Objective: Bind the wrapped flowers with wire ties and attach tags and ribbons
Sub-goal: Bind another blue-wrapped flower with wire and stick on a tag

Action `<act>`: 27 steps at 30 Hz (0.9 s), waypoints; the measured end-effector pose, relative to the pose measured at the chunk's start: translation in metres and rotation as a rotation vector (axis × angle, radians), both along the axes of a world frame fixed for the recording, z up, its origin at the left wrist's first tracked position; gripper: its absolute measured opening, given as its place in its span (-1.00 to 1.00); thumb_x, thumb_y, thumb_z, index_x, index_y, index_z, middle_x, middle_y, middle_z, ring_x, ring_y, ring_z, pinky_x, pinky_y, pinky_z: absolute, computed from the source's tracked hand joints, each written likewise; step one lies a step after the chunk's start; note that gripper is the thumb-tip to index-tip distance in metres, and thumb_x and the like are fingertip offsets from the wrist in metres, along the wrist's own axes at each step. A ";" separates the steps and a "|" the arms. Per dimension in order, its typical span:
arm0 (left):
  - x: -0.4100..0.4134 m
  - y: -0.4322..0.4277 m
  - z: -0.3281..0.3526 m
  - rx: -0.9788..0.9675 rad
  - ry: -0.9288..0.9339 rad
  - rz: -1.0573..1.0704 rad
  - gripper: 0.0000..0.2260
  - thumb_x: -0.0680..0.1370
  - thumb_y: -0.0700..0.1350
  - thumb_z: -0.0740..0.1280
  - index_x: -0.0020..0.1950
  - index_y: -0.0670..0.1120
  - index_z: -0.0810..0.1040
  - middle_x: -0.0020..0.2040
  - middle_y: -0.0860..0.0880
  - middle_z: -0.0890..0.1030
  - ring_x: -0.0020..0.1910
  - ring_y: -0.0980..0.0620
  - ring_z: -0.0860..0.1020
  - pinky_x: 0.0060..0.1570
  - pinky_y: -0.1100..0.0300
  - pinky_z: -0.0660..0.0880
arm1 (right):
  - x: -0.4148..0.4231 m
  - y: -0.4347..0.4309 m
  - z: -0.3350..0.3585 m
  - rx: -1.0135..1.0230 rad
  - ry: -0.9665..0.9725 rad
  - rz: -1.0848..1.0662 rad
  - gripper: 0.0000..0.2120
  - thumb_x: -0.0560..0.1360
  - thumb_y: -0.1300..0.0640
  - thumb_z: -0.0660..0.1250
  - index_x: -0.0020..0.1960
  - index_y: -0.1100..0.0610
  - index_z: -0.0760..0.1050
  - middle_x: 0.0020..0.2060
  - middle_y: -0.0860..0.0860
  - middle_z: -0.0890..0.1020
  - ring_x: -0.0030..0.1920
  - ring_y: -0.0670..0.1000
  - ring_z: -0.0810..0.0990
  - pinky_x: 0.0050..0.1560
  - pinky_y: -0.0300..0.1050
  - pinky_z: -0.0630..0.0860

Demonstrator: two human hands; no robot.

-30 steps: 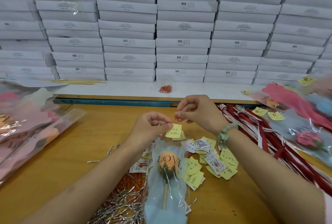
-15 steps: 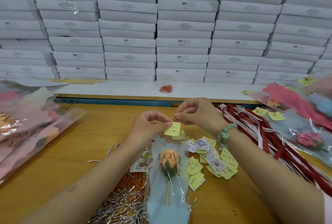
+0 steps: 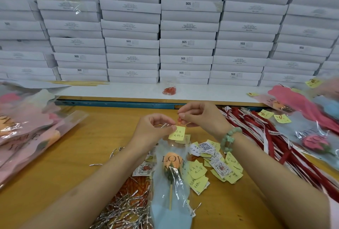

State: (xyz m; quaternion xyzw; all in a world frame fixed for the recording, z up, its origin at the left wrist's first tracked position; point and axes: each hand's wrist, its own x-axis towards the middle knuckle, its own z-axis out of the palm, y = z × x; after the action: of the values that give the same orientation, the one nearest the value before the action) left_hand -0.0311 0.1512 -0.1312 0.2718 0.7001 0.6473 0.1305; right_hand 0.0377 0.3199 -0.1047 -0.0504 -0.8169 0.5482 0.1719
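Observation:
An orange flower on a stick, wrapped in clear film printed LOVE with a blue base (image 3: 171, 177), lies on the wooden table in front of me. Above its top, my left hand (image 3: 153, 130) pinches a yellow tag (image 3: 177, 133) with handwriting and a thin silver wire tie. My right hand (image 3: 200, 116) pinches a small red clip at the tag's upper edge; both hands almost touch. Loose yellow and white tags (image 3: 212, 166) lie right of the flower. Silver wire ties (image 3: 124, 208) are heaped lower left. Red and white ribbons (image 3: 260, 137) lie on the right.
Wrapped flowers in pink film (image 3: 27, 127) are piled at the left, more wrapped flowers with tags (image 3: 311, 122) at the far right. A small bag of red clips (image 3: 169, 89) sits on the white ledge. Stacked white boxes (image 3: 187, 27) wall the back.
Both hands lifted slightly and stayed together at the tag. The yellow tag shifted a little under my fingers; the wrapped flower stayed put.

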 end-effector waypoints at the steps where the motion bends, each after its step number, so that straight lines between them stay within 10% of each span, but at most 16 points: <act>1: 0.000 0.000 0.000 -0.001 0.002 0.001 -0.90 0.43 -0.26 0.51 -0.12 -0.10 0.68 -0.17 0.02 0.71 -0.26 0.18 0.63 -0.32 0.40 0.47 | 0.000 0.000 0.000 0.006 0.009 0.003 -0.94 0.50 0.24 0.42 -0.07 0.12 0.65 -0.32 -0.03 0.71 -0.30 -0.14 0.66 -0.21 -0.26 0.62; 27: 0.000 0.000 -0.001 0.001 -0.017 -0.008 -0.90 0.44 -0.28 0.50 -0.10 -0.12 0.68 -0.20 0.03 0.71 -0.31 0.22 0.63 -0.36 0.41 0.47 | -0.002 0.006 0.000 0.148 0.020 -0.004 -0.94 0.42 0.25 0.49 -0.13 0.14 0.67 -0.26 0.03 0.73 -0.19 -0.05 0.71 -0.22 -0.25 0.62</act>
State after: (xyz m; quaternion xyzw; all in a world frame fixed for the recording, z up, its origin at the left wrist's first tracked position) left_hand -0.0310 0.1509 -0.1318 0.2692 0.6976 0.6492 0.1390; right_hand 0.0361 0.3262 -0.1045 -0.0339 -0.8534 0.4864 0.1843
